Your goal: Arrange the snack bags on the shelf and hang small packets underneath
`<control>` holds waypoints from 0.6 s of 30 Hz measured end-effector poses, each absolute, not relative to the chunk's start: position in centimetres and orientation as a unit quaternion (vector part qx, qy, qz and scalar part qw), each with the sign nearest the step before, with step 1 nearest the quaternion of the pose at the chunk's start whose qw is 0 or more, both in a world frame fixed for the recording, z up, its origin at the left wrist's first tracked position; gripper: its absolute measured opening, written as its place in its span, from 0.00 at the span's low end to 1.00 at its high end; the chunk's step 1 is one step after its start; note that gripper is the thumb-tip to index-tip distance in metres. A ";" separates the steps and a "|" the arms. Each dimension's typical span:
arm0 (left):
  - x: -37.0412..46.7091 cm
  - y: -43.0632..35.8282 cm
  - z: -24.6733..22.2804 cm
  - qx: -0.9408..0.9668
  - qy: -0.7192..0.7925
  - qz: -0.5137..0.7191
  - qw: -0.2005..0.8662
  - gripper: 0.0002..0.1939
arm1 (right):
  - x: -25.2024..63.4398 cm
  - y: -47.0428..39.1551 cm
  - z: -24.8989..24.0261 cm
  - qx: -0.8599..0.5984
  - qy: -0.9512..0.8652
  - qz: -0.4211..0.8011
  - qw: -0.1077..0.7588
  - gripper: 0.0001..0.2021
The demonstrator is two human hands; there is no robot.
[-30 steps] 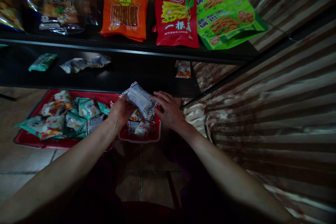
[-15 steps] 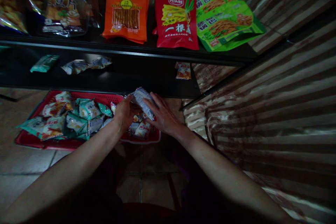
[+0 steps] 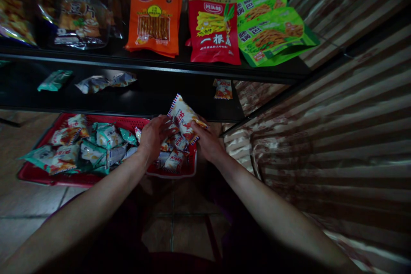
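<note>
The right hand point(image 3: 207, 139) over there is closed around a white snack packet point(image 3: 184, 120), thumb across its front; the left hand point(image 3: 152, 137) is half open alongside, and I can't tell whether it touches. A black shelf point(image 3: 160, 90) spans twelve o'clock, a red basket point(image 3: 93, 117) nine. Between the hands, the packet's top tilts towards eleven: probably light, slick, crushable, best pinched softly by its crimped ends.

Mid-frame you have a white packet point(image 3: 183, 116) with red characters and striped red-and-blue ends. The basket point(image 3: 51, 179) at left is red, 2 upper-right pouches point(image 3: 276, 36) bright green, the far-right fabric point(image 3: 353, 137) striped brown and cream.
</note>
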State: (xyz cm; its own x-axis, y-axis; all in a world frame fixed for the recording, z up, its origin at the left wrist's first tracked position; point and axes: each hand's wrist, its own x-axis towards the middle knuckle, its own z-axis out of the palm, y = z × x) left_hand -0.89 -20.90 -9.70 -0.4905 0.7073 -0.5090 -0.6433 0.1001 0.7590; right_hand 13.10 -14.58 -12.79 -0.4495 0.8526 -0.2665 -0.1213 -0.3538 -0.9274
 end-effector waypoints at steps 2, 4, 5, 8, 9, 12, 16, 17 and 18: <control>-1.0 -21.0 -10.3 0.008 0.558 0.662 0.500 0.07 | 12.9 -14.4 -12.7 -0.409 -0.371 0.762 0.338 0.19; -1.2 -20.9 -10.9 -0.018 0.570 0.641 0.513 0.07 | 12.9 -14.3 -12.4 -0.416 -0.316 0.788 0.326 0.15; -1.3 -20.9 -11.3 -0.031 0.574 0.629 0.523 0.06 | 12.9 -14.3 -12.3 -0.415 -0.296 0.797 0.322 0.14; -1.3 -20.6 -11.7 -0.054 0.576 0.602 0.551 0.03 | 13.0 -14.5 -12.0 -0.398 -0.262 0.823 0.309 0.12; -1.3 -20.5 -11.7 -0.054 0.571 0.599 0.559 0.03 | 13.1 -14.6 -11.9 -0.393 -0.252 0.831 0.303 0.12; -1.2 -20.4 -11.2 -0.043 0.556 0.603 0.570 0.04 | 13.0 -14.9 -11.8 -0.382 -0.228 0.850 0.283 0.11; -1.3 -20.4 -10.6 -0.060 0.562 0.610 0.555 0.08 | 13.1 -15.3 -12.1 -0.372 -0.221 0.864 0.256 0.11; -1.3 -20.4 -10.6 -0.065 0.562 0.612 0.552 0.08 | 13.2 -15.4 -12.2 -0.374 -0.217 0.867 0.249 0.12; -1.4 -20.4 -10.6 -0.068 0.563 0.615 0.548 0.08 | 13.2 -15.4 -12.4 -0.377 -0.211 0.869 0.242 0.12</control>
State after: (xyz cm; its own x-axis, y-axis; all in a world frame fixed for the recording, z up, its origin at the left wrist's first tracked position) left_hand -1.42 -20.36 -10.64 -0.3894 0.5983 -0.7003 -0.7507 0.2344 0.6177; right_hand 13.24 -15.43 -12.35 -0.5983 0.5794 -0.5535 -0.2607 -0.7939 -0.5492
